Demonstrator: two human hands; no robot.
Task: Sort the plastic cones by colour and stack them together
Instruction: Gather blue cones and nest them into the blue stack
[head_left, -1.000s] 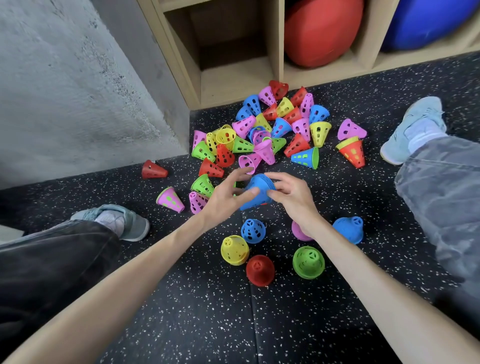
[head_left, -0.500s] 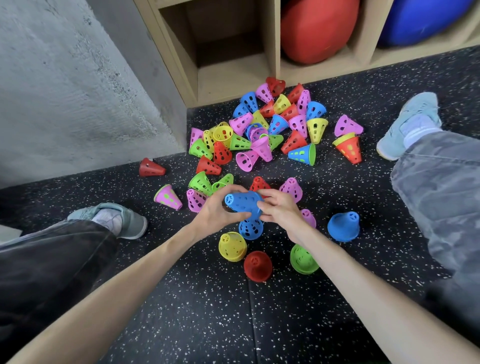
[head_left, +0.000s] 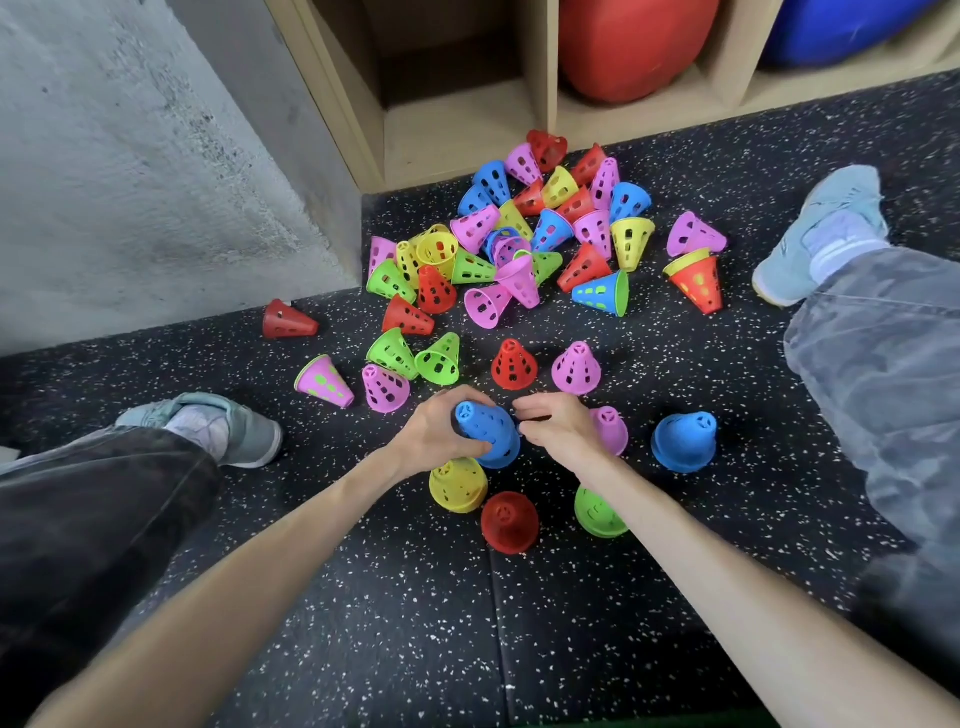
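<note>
My left hand (head_left: 434, 439) grips a blue cone (head_left: 491, 436) from the left, its tip pointing up and left. From the right, my right hand (head_left: 563, 431) has its curled fingertips at the cone's side. The cone hovers low over the floor among upright single cones: yellow (head_left: 458, 484), red (head_left: 509, 521), green (head_left: 597, 513), pink (head_left: 612, 430) and blue (head_left: 683, 441). A mixed pile of coloured cones (head_left: 519, 244) lies farther away by the shelf. Whether another blue cone stands under the held one is hidden.
My feet in pale shoes sit left (head_left: 218, 426) and right (head_left: 821, 234) of the cones. A wooden shelf (head_left: 457, 130) with a red ball (head_left: 634, 47) stands behind the pile, and a concrete wall (head_left: 130, 156) is at the left. Stray cones include a red one (head_left: 285, 319).
Both hands brought the blue cone down and nearer, turning its tip up. The perforated blue cone that stood between the yellow and pink ones is now covered by it.
</note>
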